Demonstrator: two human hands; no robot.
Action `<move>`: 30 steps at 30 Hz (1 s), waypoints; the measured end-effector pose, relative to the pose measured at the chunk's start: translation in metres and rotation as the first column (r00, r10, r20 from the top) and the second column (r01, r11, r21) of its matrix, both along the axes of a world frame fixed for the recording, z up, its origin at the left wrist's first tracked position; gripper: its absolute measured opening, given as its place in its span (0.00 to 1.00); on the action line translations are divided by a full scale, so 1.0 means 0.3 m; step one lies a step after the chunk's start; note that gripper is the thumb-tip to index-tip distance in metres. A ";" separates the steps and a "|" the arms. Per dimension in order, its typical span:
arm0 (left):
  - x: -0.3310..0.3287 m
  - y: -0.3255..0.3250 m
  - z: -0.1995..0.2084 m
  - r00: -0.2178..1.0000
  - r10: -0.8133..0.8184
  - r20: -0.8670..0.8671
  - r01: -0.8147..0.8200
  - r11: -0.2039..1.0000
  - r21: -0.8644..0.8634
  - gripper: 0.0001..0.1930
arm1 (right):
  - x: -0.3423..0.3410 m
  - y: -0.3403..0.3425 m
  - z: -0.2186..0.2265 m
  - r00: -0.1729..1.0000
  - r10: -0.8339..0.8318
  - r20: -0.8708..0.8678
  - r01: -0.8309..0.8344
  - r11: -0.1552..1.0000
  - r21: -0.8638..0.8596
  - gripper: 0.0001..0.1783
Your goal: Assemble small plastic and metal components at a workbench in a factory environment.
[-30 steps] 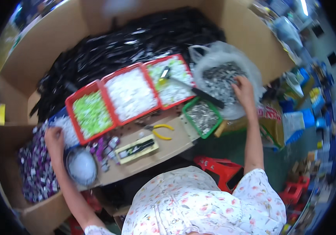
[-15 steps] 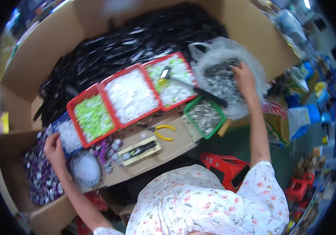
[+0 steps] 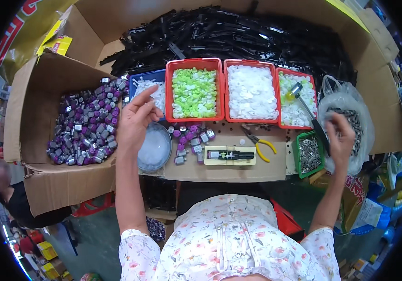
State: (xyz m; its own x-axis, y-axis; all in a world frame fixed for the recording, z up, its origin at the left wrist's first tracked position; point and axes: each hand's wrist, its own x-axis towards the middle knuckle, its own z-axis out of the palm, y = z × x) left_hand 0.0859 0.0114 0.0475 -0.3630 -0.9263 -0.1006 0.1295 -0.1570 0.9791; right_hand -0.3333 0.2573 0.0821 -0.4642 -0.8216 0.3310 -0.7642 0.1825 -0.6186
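My left hand [image 3: 137, 117] is raised with its fingers apart above a round clear bowl [image 3: 154, 149], just in front of a blue tray [image 3: 150, 90] of white parts. I see nothing in it. My right hand [image 3: 339, 136] hovers at the near edge of a clear plastic bag [image 3: 350, 112] of small metal parts, beside a green tray [image 3: 309, 154] of metal pins. Its fingers are bunched together and what they hold, if anything, is hidden. A yellow jig [image 3: 231, 155] with a black piece lies on the board between my hands.
Three red trays hold green caps [image 3: 194, 91], white caps [image 3: 251, 91] and pale caps with a yellow-handled screwdriver [image 3: 299, 96]. Yellow-handled pliers [image 3: 259, 143], loose purple motors [image 3: 189, 138], a cardboard box of motors [image 3: 84, 122], a black plastic pile [image 3: 238, 37]. Another person [image 3: 2, 185] sits at left.
My left hand rose from the bowl's left side toward the blue tray. My right hand drew back out of the plastic bag toward me. The view turned to face the bench squarely.
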 end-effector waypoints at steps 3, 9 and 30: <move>-0.069 0.074 0.009 0.988 -0.141 -0.060 0.143 0.989 0.046 0.20 | 0.235 -0.136 -0.016 0.853 0.354 0.383 -0.358 0.932 -0.063 0.09; -0.219 0.220 0.043 0.944 -0.324 -0.064 0.324 0.946 -0.003 0.21 | 0.489 -0.330 -0.052 0.595 0.723 0.349 -0.736 0.665 -0.123 0.10; -0.029 0.221 0.044 0.867 0.189 0.461 0.144 0.791 -0.595 0.06 | 0.516 -0.373 -0.004 0.569 0.811 0.134 -0.817 0.576 -0.016 0.11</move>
